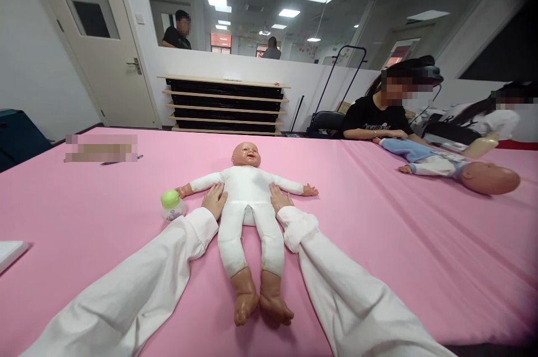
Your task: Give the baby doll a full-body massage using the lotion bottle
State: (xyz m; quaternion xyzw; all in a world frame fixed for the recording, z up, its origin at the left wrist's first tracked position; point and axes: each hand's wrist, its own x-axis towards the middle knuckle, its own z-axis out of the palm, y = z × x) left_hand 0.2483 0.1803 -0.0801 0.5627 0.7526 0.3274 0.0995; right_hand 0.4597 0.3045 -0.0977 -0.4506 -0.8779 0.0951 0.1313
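Left hand (215,200) and right hand (281,198) lie open, fingers extended, against either side of a white-bodied doll (249,184), clasping nothing. The doll rests on its back, arms spread, on a pink tablecloth (84,222). A green-capped jar (172,207) stands beside one doll hand; farther right, a person in black (376,116) sits near a second doll (441,163).

Two dolls (249,184) are seen at centre and right, two white-cuffed hands (215,200) at centre, one green-lidded jar (172,207) left of centre, four people (365,115) at top and right, one shelf unit (227,98) upper centre.
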